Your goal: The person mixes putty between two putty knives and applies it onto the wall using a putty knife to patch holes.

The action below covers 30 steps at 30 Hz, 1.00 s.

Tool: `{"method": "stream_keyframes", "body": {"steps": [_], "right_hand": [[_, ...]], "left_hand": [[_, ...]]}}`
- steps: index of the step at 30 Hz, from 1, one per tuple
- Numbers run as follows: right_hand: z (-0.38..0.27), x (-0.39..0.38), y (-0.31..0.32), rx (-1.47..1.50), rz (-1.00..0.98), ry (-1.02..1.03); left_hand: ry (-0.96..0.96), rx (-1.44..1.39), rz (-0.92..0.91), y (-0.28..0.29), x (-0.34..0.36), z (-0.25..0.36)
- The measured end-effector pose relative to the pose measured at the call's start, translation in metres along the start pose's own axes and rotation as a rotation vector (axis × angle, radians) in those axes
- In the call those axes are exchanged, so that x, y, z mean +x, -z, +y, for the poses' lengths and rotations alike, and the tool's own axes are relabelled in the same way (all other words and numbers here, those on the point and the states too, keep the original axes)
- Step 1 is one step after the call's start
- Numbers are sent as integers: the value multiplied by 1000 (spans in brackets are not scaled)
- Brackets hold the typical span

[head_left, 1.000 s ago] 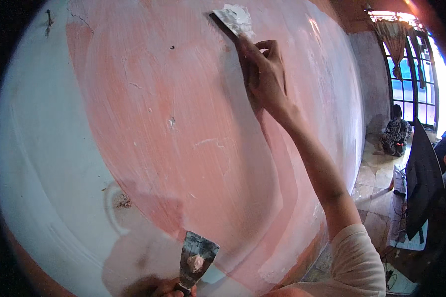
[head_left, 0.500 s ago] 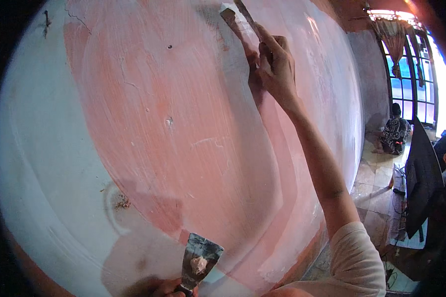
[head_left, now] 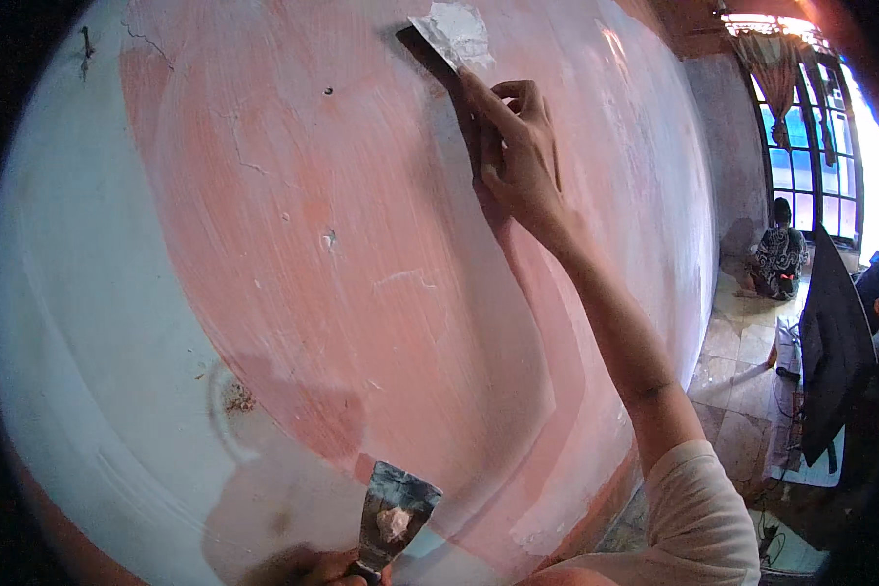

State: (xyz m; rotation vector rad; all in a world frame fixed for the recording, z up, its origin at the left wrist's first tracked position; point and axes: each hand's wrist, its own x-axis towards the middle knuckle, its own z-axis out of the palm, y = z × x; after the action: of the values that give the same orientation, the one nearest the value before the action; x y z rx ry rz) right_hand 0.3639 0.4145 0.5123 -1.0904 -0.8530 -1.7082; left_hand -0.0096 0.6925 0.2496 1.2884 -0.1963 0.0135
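Note:
My right hand (head_left: 529,161) is raised to the upper middle of a pink wall (head_left: 381,342). Its fingers grip a scraper (head_left: 438,47), seen nearly edge-on against the wall. Beside the blade is a patch of wet white putty (head_left: 464,34). Low in the picture, my left hand (head_left: 327,566) is closed round the handle of a putty knife (head_left: 400,488) and is partly cut off by the lower edge. A lump of pale putty (head_left: 394,524) sits on that knife's dark blade.
Pale grey-green paint (head_left: 78,293) covers the wall's left part. The wall has a crack, a small hole (head_left: 328,91) and chips. At far right a person (head_left: 779,252) sits on the tiled floor by a barred window (head_left: 816,146). A dark panel (head_left: 835,342) stands nearer.
My right hand has moved left and slightly down with the scraper. More white putty shows on the wall beside the blade. My left hand and its putty knife have hardly moved.

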Motion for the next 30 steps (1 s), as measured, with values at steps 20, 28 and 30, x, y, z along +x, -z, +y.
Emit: {"method": "stream_keyframes", "body": {"steps": [20, 28, 30], "right_hand": [[58, 21, 14, 227, -38, -236], [5, -34, 77, 665, -87, -500], [11, -32, 89, 607, -115, -485]], "left_hand": [[-40, -15, -37, -7, 3, -2], [-90, -9, -321, -66, 38, 26], [-263, -169, -207, -102, 65, 12]]}}
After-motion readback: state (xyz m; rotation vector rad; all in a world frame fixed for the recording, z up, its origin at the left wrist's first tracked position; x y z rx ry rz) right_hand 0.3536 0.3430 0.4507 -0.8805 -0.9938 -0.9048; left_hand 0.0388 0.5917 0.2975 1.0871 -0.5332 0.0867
